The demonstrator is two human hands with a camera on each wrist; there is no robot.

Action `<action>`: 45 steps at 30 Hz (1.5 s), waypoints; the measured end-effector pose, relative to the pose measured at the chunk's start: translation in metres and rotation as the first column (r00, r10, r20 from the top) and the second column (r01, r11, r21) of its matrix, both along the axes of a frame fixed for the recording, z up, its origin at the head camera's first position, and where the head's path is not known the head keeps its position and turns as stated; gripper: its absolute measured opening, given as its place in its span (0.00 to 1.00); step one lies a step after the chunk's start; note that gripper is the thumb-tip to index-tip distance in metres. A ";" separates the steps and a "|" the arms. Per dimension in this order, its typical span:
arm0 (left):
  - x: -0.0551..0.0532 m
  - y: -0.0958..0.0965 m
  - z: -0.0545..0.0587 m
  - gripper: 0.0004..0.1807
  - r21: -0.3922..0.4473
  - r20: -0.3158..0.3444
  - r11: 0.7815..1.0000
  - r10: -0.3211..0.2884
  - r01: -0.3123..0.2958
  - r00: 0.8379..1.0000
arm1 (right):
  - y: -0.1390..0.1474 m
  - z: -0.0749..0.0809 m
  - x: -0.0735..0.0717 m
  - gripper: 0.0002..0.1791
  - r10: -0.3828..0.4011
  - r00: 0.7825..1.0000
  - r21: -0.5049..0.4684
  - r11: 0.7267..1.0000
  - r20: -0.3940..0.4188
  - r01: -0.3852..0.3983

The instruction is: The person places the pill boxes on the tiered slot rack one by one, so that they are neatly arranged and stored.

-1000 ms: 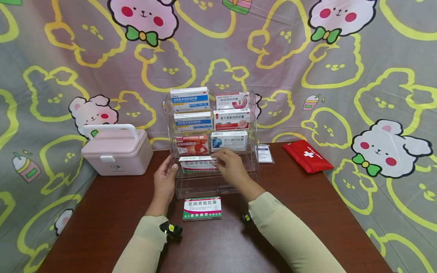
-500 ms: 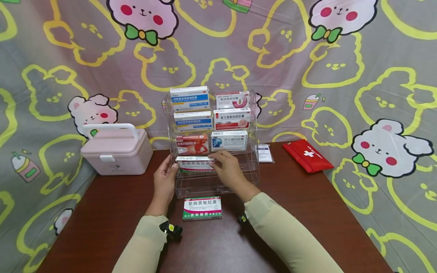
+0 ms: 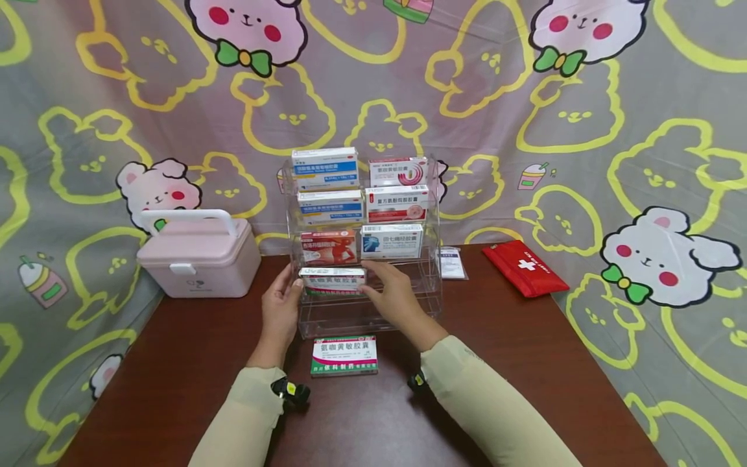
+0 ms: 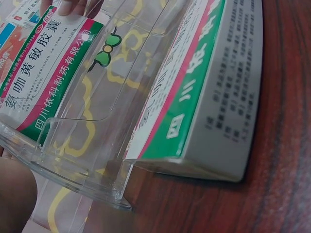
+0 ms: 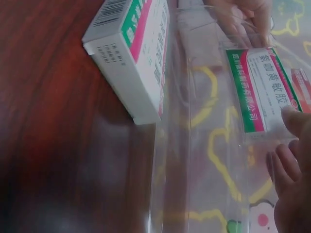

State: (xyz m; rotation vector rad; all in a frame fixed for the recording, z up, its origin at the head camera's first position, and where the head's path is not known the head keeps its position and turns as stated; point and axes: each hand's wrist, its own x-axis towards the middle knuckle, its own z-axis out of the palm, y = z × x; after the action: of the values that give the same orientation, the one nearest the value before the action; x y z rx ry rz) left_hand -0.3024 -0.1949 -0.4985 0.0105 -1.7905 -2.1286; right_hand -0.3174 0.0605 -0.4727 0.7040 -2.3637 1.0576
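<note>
A clear tiered display rack [image 3: 344,319] stands on the table, and my left hand [image 3: 280,314] grips its left side, thumb at the front edge. On a lower tier sits a white, green and pink medicine box [image 3: 332,283], upright at the left end. My right hand [image 3: 398,298] holds this box by its right end; in the right wrist view the thumb [image 5: 294,121] lies on its printed front. A matching medicine box [image 3: 344,358] lies flat on the table before the rack, and in the left wrist view this second box [image 4: 170,111] looms close.
Higher tiers carry blue-and-white boxes [image 3: 329,209], a red box [image 3: 329,248] and several more. A pink lidded case [image 3: 198,263] stands left of the rack. To the right are a white packet [image 3: 452,264] and a red first-aid pouch [image 3: 525,269]. A patterned cloth hangs behind.
The box in the rack has slid left to the rack's left end, moved by my right hand. Its fingers now sit farther apart at the box's end. My left hand has stayed put.
</note>
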 end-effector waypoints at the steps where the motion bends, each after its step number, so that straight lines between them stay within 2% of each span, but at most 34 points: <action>1: 0.000 0.000 0.000 0.30 0.001 0.000 1.000 0.000 0.000 1.000 | 0.002 -0.001 0.002 0.31 0.001 1.000 0.004 1.000 -0.004 -0.001; 6: 0.001 -0.001 -0.001 0.30 0.008 -0.008 1.000 -0.003 0.003 1.000 | 0.016 -0.004 0.016 0.35 0.025 1.000 0.026 0.999 -0.007 -0.025; 12: 0.001 -0.002 0.000 0.30 0.007 0.005 1.000 -0.002 0.002 1.000 | 0.032 -0.015 0.046 0.35 0.117 0.993 0.076 0.990 0.022 -0.118; 15: 0.001 -0.002 0.000 0.30 -0.003 0.011 1.000 -0.010 0.010 1.000 | 0.039 -0.025 0.057 0.34 0.190 0.977 0.115 0.973 0.095 -0.200; 18: 0.000 -0.001 0.001 0.30 -0.003 0.009 1.000 -0.005 0.005 1.000 | 0.046 -0.036 0.064 0.36 0.243 0.950 0.162 0.948 0.193 -0.275; 22: 0.001 0.001 0.002 0.30 0.000 0.012 1.000 0.007 -0.007 1.000 | 0.051 -0.044 0.065 0.37 0.257 0.925 0.207 0.924 0.281 -0.320; 27: 0.002 0.000 0.003 0.30 0.002 0.025 1.000 -0.003 0.003 1.000 | 0.053 -0.046 0.062 0.37 0.243 0.912 0.247 0.910 0.331 -0.333; 32: 0.001 -0.001 0.002 0.30 0.004 0.023 1.000 -0.012 0.012 1.000 | 0.053 -0.046 0.060 0.40 0.238 0.897 0.311 0.879 0.373 -0.362; 39: 0.002 0.000 0.002 0.30 -0.005 0.005 1.000 -0.010 0.010 1.000 | 0.050 -0.044 0.059 0.43 0.228 0.891 0.377 0.844 0.392 -0.382; 45: 0.002 0.000 0.001 0.30 0.006 -0.012 1.000 -0.012 0.012 1.000 | 0.047 -0.047 0.058 0.44 0.233 0.891 0.396 0.831 0.390 -0.391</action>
State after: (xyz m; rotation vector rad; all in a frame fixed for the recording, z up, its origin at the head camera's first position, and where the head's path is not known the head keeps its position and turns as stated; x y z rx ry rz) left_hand -0.3007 -0.1953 -0.4978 -0.0114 -1.7820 -2.1382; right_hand -0.2592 0.1072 -0.5195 1.2148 -2.9103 0.7679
